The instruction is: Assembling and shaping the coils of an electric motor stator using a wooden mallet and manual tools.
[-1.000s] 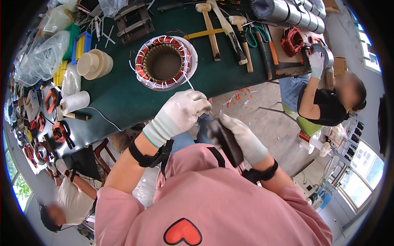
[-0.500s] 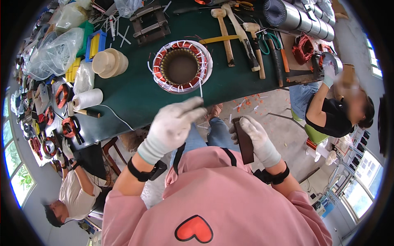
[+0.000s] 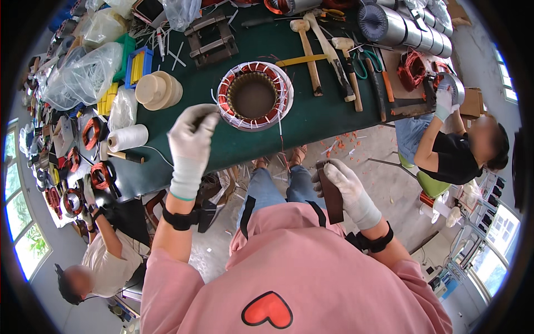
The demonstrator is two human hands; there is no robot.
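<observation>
A stator wound with red copper wire and laced with white cord lies near the front of the green table. A white-sleeved lead hangs from its front, trailing red wire past the table edge. My left hand, in a white glove, is at the stator's left side. Its fingers bend toward the thumb in a pinch; anything between them is too small to make out. Over the floor at the right, my gloved right hand grips a flat dark brown block, held upright.
Wooden mallets, scissors and a yellow strip lie beyond the stator. Cream plastic formers and a white cord spool stand at the left. Co-workers sit at left and right.
My left hand has moved leftward and forward, away from the stator's front lead to its left side, fingers now bent. The lead hangs down freely. My right hand keeps its block; the view has shifted slightly.
</observation>
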